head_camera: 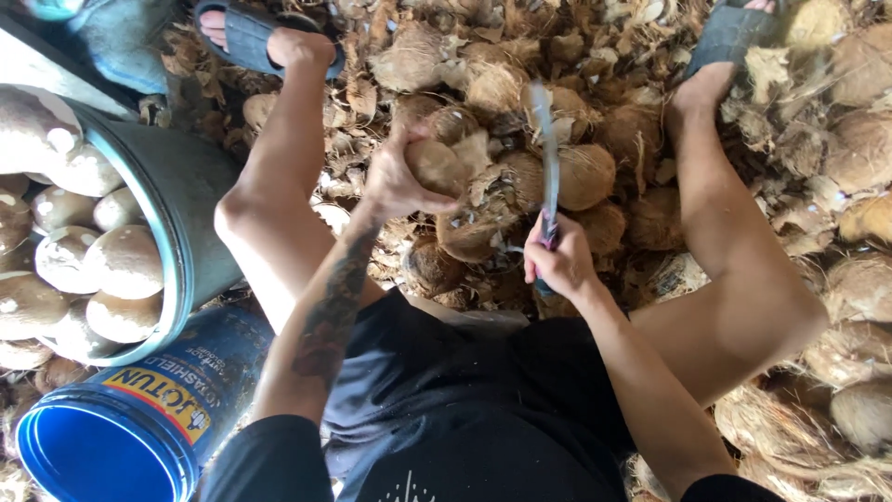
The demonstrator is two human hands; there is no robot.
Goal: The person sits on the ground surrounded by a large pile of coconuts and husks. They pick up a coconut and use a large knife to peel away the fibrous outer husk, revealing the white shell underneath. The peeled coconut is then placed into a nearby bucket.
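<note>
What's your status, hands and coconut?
Left hand grips coconut. Right hand holds knife, blade up. Husk pile crowds underneath.

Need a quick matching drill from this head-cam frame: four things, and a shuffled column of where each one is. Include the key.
Things:
1. coconut
2. long knife
3. blue bucket
4. peeled coconuts

Places or states:
A. lying on its side at lower left, open end toward the camera
B. in the grip of the left hand
C. piled in the grey tub at left
D. held by the right hand, blade pointing away from the person

Pairs: 1-B, 2-D, 3-A, 4-C
</note>
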